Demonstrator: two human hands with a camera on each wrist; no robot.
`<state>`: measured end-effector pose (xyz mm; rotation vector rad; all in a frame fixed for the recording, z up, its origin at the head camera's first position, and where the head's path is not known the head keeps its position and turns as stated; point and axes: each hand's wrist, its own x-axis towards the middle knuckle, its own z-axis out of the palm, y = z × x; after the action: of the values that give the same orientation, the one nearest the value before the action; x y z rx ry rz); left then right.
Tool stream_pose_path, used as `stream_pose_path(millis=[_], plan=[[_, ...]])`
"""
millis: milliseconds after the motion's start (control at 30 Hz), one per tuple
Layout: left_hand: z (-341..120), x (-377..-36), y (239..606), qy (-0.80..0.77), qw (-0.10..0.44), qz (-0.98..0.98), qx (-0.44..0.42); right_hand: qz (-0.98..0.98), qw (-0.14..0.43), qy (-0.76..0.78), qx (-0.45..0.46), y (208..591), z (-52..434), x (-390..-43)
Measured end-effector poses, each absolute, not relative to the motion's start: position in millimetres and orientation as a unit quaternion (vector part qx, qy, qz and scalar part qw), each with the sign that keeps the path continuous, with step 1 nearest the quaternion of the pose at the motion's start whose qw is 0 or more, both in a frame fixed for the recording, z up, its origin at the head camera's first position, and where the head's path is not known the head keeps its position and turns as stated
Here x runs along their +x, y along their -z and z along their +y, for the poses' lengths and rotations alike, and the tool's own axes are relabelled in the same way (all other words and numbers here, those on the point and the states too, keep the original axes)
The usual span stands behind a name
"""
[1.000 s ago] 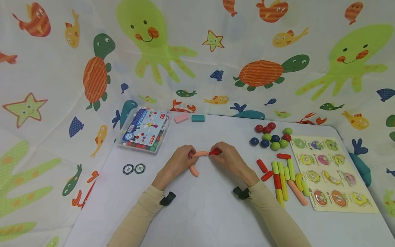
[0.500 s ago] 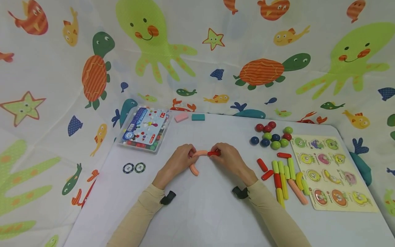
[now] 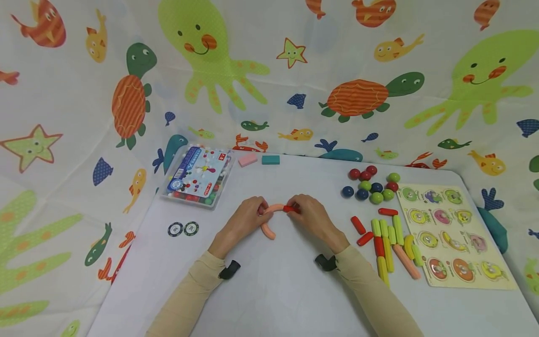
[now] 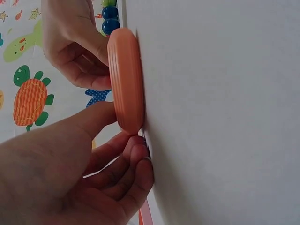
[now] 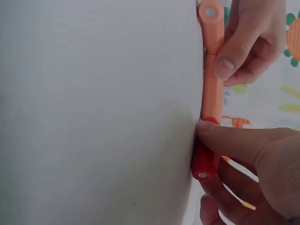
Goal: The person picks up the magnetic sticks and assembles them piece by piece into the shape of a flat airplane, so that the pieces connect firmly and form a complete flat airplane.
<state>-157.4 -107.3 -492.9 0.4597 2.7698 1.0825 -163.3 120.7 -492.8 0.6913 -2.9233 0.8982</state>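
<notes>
Two salmon-orange curved magnetic rods, an upper one (image 3: 276,207) and a lower one (image 3: 268,231), lie end to end in an arc on the white table. My left hand (image 3: 248,216) pinches them near their joint; the left wrist view shows the ribbed lower rod (image 4: 125,79) beyond the thumb. A short red magnetic rod (image 5: 204,161) is pinched between the thumb and fingers of my right hand (image 3: 312,216). One red end meets the upper orange rod (image 5: 213,98); the other end shows a silvery magnet dot. Fingers partly cover the red rod in the head view.
To the right lie red rods (image 3: 358,225), green and yellow rods (image 3: 387,252), several coloured balls (image 3: 376,198) and a fruit puzzle board (image 3: 456,236). A clear box (image 3: 198,175), pink block (image 3: 247,160), teal block (image 3: 270,160) and two chips (image 3: 191,228) stand back and left.
My right hand has brought the red rod leftward, closing the gap to the upper orange rod. The lower orange rod's free end has swung slightly right. My left hand keeps its place.
</notes>
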Motion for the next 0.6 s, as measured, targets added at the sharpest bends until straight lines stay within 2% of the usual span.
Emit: stream_pose_path(millis=[367, 600], plan=[[-108.5, -152.1, 490.0, -0.358, 0.069, 0.919, 0.148, -0.933, 0.001, -0.291, 0.213, 491.4, 120.5, -164.1], [-119.5, -143.0, 482.0, -0.404, 0.047, 0.895, 0.184, -0.932, -0.030, -0.328, 0.151, 478.7, 146.7, -158.8]])
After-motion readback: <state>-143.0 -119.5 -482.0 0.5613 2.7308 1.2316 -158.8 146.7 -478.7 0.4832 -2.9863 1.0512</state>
